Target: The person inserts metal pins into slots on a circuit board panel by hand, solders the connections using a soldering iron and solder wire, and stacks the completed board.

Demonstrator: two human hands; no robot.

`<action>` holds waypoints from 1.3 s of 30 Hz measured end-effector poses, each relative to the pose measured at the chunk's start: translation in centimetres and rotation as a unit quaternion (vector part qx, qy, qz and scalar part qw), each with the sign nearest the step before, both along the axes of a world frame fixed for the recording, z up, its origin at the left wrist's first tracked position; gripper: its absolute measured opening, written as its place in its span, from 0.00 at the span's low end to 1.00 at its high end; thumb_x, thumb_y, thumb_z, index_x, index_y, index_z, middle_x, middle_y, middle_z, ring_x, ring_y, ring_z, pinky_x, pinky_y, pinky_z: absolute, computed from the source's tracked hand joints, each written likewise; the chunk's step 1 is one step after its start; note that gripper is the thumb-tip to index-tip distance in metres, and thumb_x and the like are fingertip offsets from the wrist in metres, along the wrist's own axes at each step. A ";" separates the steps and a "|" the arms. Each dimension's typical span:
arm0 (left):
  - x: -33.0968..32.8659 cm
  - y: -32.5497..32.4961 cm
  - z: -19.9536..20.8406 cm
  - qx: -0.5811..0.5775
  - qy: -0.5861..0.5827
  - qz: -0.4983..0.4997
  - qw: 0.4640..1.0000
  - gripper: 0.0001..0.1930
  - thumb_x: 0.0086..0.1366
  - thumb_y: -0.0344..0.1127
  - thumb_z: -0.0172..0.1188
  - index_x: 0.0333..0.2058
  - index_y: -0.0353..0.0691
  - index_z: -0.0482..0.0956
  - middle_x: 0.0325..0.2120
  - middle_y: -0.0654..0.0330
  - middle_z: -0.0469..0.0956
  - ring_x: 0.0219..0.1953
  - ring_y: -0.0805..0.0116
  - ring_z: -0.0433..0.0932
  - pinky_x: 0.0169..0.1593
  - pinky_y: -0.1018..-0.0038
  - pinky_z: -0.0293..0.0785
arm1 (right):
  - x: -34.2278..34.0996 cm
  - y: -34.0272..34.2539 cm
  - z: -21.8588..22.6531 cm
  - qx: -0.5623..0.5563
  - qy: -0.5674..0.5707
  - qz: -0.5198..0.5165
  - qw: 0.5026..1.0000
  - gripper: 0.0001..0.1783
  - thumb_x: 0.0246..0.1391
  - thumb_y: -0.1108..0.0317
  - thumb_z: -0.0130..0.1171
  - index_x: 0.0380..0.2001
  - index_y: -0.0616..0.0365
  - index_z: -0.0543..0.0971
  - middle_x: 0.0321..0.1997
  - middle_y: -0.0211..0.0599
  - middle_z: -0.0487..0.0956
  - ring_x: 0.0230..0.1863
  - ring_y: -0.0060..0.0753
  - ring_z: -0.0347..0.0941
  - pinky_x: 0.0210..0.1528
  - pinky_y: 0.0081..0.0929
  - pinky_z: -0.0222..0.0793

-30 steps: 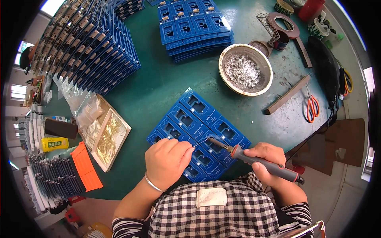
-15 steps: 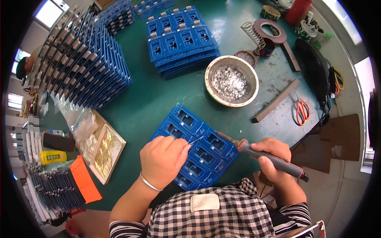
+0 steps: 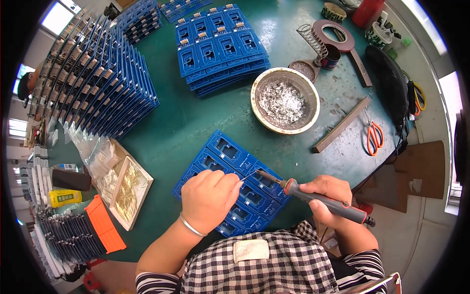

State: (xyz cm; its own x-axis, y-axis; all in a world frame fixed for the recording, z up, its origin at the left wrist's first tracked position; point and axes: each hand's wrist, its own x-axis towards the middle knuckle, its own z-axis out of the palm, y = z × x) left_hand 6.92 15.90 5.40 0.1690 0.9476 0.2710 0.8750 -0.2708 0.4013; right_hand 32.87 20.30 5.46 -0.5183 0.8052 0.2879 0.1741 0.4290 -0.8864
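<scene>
A blue panel of joined circuit boards (image 3: 268, 209) with rows of cut-outs lies flat and slanted on the table in front of me. My left hand (image 3: 208, 201) is closed over its left part, pinching a thin solder wire (image 3: 249, 175) that points to the right. My right hand (image 3: 327, 196) grips the grey-and-red handle of a soldering iron (image 3: 351, 213). The iron's tip is at the upper middle of the panel, close to the end of the wire; whether they touch is too small to tell. My left hand hides part of the panel.
A bowl of solder scraps (image 3: 281, 104) stands beyond the panel, near a coiled iron stand (image 3: 313, 41). Stacked blue boards (image 3: 223, 46) are behind, with a tall stack (image 3: 103, 78) at left. A wooden tray (image 3: 139, 196) lies left; orange-handled scissors (image 3: 375, 138) lie right.
The soldering iron has moved a little left, and its tip is now closer to the wire's end. My left hand and the wire have shifted slightly right; the panel appears slightly further left.
</scene>
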 end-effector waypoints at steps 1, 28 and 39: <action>0.1 0.0 0.0 -0.002 0.001 -0.002 1.000 0.05 0.48 0.30 0.67 0.24 0.43 0.78 0.17 0.64 0.71 0.20 0.64 0.71 0.24 0.71 0.68 | 0.0 0.0 0.0 0.002 0.000 0.000 1.000 0.14 0.46 0.64 0.60 0.35 0.62 0.80 0.23 0.38 0.79 0.22 0.34 0.74 0.26 0.27 0.69; 1.4 0.2 0.0 0.003 -0.006 -0.033 0.999 0.06 0.48 0.30 0.67 0.24 0.43 0.78 0.17 0.64 0.71 0.19 0.65 0.70 0.23 0.72 0.67 | 1.3 -0.8 0.9 0.068 -0.034 -0.009 0.997 0.12 0.43 0.66 0.61 0.32 0.63 0.80 0.21 0.37 0.78 0.18 0.34 0.71 0.21 0.28 0.67; 1.4 -0.3 0.1 -0.026 -0.014 -0.056 0.998 0.06 0.47 0.31 0.67 0.25 0.43 0.78 0.17 0.64 0.72 0.20 0.65 0.71 0.24 0.71 0.67 | 1.4 -0.6 1.4 0.069 -0.042 0.003 0.997 0.13 0.43 0.67 0.61 0.32 0.62 0.80 0.23 0.38 0.78 0.18 0.34 0.71 0.21 0.28 0.66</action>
State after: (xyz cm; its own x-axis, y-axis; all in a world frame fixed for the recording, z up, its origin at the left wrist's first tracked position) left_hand 8.33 15.63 5.50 0.2668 0.9363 0.2285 0.8285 -0.3439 0.4419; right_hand 34.30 19.69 6.90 -0.5500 0.7580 0.3506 0.2429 0.5468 -0.8012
